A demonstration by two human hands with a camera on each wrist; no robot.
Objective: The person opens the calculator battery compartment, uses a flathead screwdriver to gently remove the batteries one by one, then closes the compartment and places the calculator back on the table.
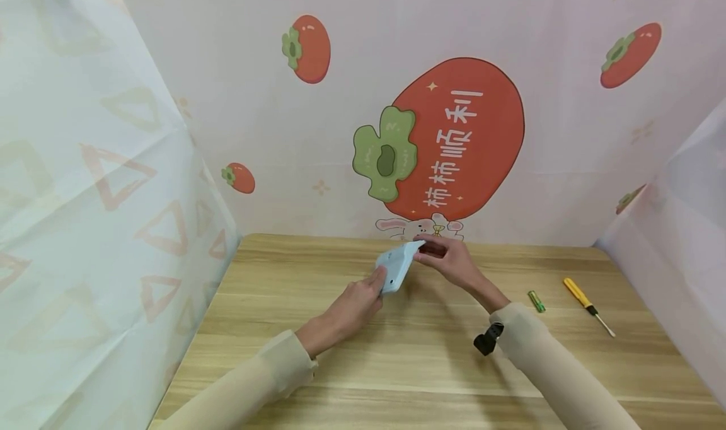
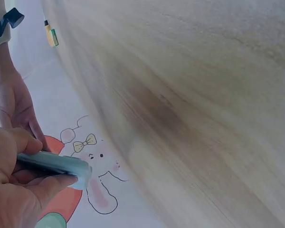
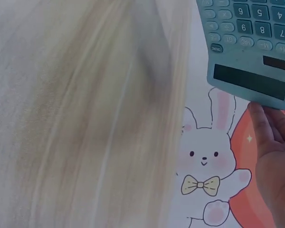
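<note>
A light blue calculator (image 1: 394,267) is held tilted above the wooden table. Its plain back, with small dark holes, faces the head view, while the keys and dark display of the calculator (image 3: 249,52) show in the right wrist view. My left hand (image 1: 353,305) grips one end; in the left wrist view, thumb and fingers of the left hand (image 2: 14,175) clasp its edges. At the display end, my right hand (image 1: 450,261) has thumb and fingertips about the corner, appearing to pinch it. The right hand (image 3: 275,156) partly leaves the frame in its own wrist view.
On the table's right side lie a small green battery (image 1: 535,301) and a screwdriver (image 1: 584,301) with a yellow and black handle. Printed cloth walls (image 1: 272,133) stand at the back and both sides of the wooden table (image 1: 272,278).
</note>
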